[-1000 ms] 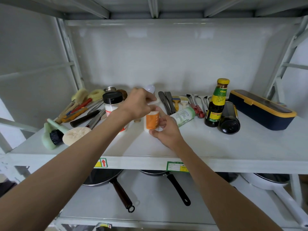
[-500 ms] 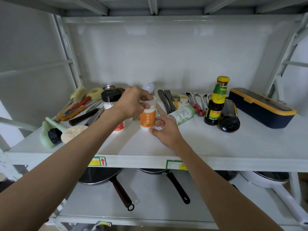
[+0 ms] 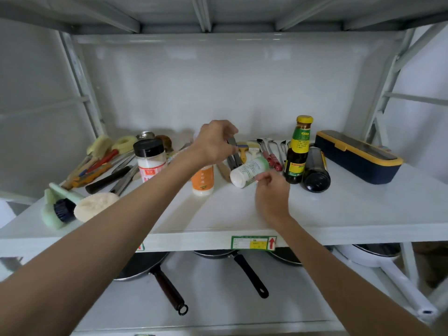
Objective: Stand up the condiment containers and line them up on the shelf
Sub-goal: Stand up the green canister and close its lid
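The orange-labelled container [image 3: 202, 179] stands upright near the middle of the shelf [image 3: 351, 214], just beside the black-capped jar [image 3: 149, 158], so the row seems to be forming there. The left hand [image 3: 214, 141] hovers above it, fingers loosely curled and grasping nothing. The right hand [image 3: 271, 190] reaches for the green-labelled bottle [image 3: 247, 169], which lies on its side; fingertips touch it without closing. Toward the right edge, a yellow-capped sauce bottle [image 3: 299, 149] stands, while a dark bottle [image 3: 315, 170] lies beside it.

Two bare forearms, no sleeves; left hand [image 3: 214, 141]; right hand [image 3: 272, 195]
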`<state>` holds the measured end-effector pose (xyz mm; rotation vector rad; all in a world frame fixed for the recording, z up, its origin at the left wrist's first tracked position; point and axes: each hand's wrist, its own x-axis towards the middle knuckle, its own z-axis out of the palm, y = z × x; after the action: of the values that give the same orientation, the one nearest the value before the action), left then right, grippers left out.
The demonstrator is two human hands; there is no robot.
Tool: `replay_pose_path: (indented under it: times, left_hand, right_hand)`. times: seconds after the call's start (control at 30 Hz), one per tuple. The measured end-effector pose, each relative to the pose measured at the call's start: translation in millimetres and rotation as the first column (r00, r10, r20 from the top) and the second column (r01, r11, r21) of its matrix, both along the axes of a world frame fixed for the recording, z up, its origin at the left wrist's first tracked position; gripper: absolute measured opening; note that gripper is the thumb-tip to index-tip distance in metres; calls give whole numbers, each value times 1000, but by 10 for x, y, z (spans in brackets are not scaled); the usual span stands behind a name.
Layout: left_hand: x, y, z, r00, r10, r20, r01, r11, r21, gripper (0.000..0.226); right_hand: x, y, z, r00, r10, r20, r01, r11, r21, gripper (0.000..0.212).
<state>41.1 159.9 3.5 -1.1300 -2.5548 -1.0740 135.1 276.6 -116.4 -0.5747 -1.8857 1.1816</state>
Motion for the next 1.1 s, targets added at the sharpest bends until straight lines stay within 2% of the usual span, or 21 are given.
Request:
replay_pose_path:
  times: [0.13, 0.23, 0.43, 0.53, 0.6, 0.7, 0.77, 0.83, 0.93, 1.03, 1.1]
  left_hand:
    - [-126, 502, -192, 995, 47, 88, -30, 981, -192, 16]
    - [-184, 761, -316, 987, 126, 99, -90, 947, -307, 33]
    - [-179, 1096, -458, 977, 148, 151, -67, 893, -444, 71]
    - [-175, 1145, -485, 975, 173, 136, -97, 893, -439, 71]
    - [-187, 1135, -463, 970, 187, 153, -112, 910, -399, 61]
    - [-204, 1072, -410, 959, 179, 218, -117, 956, -270, 43]
    - [-198, 1003, -372, 952, 164, 257, -127, 980, -156, 46]
    - [-200, 932, -358, 935, 127, 331, -123, 992, -34, 51]
    - [-174, 825, -416, 895, 14, 445, -78, 989, 127, 48]
    - [-158, 737, -517, 862, -75, 502, -47, 973, 227, 72]
    - [-101, 687, -552, 848, -135, 512, -9, 963, 270, 67]
  right_hand:
    - [21, 337, -35, 991, 30, 133, -12, 991, -137, 21]
    - [16, 366, -60, 985, 63, 162, -33, 983, -183, 27]
    - [-5, 357, -68, 977, 64, 202, -38, 991, -126, 29]
    - [-18, 351, -75, 965, 77, 251, -56, 994, -90, 21]
    - [-28, 356, -78, 965, 97, 242, -71, 991, -115, 27]
    - [-38, 376, -74, 971, 131, 199, -93, 978, -186, 59]
    - [-31, 365, -71, 974, 135, 181, -101, 977, -188, 70]
    - [-23, 350, -65, 975, 132, 179, -99, 978, -183, 73]
    - [-11, 329, -61, 973, 141, 184, -106, 977, -187, 74]
    - [-15, 329, -75, 967, 181, 178, -152, 975, -164, 67]
    - [-4, 327, -82, 961, 192, 198, -171, 978, -121, 64]
